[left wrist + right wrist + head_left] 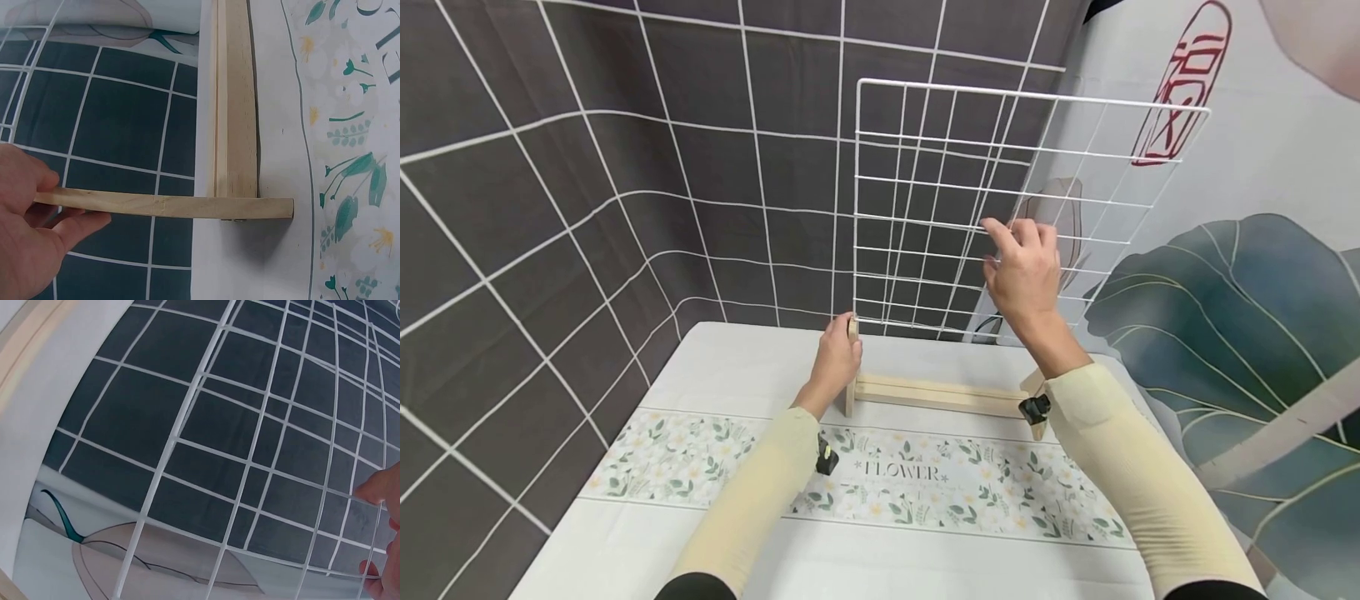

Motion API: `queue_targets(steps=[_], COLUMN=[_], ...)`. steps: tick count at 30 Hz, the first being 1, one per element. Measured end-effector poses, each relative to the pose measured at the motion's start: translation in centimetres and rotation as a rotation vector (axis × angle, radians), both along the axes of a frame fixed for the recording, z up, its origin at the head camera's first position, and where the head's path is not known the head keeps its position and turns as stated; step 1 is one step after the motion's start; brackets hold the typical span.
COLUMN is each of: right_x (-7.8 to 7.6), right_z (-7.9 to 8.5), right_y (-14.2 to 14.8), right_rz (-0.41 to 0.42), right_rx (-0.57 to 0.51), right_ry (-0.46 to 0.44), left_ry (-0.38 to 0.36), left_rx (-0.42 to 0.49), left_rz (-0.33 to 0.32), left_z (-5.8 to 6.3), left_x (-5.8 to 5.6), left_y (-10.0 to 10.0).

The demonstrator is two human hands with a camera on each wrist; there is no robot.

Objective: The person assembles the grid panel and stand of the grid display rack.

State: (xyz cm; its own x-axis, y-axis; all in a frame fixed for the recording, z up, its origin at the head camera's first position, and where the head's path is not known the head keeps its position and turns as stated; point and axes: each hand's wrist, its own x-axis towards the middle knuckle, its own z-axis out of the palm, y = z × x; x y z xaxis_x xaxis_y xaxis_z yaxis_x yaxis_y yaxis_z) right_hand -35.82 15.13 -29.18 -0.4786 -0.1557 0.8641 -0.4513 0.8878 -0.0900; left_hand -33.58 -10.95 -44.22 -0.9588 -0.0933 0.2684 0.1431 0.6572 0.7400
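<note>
A white wire grid panel (1033,94) stands upright and slightly tilted behind a wooden stand (940,396). My right hand (1024,271) grips the panel near its middle, with fingers and thumb around its wires; in the right wrist view the thumb and fingertips show at the right edge. At the stand's left end, my left hand (835,358) pinches the top of the upright wooden end piece (175,205) between thumb and fingers. The panel's lower left corner is close beside that hand. A wooden bar (240,106) joins this end piece to the right one, which my right forearm partly hides.
A white table (715,367) with a printed floral strip lies beneath the stand. Behind it hangs a dark curtain (700,167) with a white grid pattern. At the right is a backdrop (1232,308) with painted leaves and a red seal.
</note>
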Motion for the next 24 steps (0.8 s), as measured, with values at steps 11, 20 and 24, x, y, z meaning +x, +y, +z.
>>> queue_targets(steps=[11, 20, 24], right_x=[0.38, 0.73, 0.84], right_z=[0.26, 0.18, -0.33], right_y=[-0.06, -0.17, -0.22], right_rz=[-0.007, -0.008, 0.0], right_rx=[0.004, 0.009, 0.013], right_ry=[0.0, 0.0, -0.011], left_ry=[0.003, 0.014, 0.017], left_rx=[0.0, -0.008, -0.006], left_rz=[-0.005, 0.003, 0.007], left_z=[0.14, -0.09, -0.18], left_x=[-0.05, -0.12, -0.05], left_y=[0.15, 0.15, 0.17])
